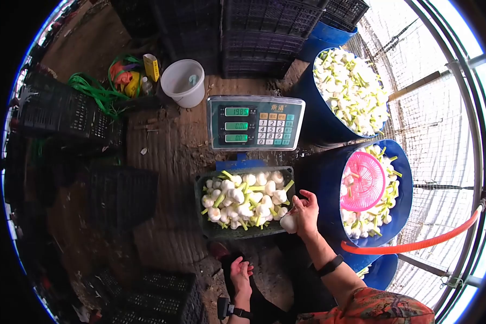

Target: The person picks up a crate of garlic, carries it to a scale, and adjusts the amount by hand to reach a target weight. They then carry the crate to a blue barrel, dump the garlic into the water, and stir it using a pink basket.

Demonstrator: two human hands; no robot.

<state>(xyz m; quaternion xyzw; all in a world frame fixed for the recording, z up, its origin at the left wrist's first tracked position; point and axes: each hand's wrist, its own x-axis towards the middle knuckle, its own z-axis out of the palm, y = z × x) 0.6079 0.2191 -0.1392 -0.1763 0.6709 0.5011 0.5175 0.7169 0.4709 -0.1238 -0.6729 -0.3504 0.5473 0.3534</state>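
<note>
A dark crate (213,233) full of white garlic bulbs (237,197) with short green stems sits in front of me. At its right edge, my right hand (306,213) grips a white garlic bulb (289,222). My left hand (242,271) hangs below the crate, in front of my dark trousers, with loosely bent fingers apart and nothing seen in them. Beyond the crate stands a digital scale display (256,123) with lit green readouts, the top one looking like 1985.
Blue barrels of garlic (351,92) stand on the right; a pink basket (363,181) lies in the nearer one. An orange hose (416,247) curves beside it. A white bucket (183,83) and stacked black crates (262,43) stand behind the scale; more dark crates (151,297) are on the left.
</note>
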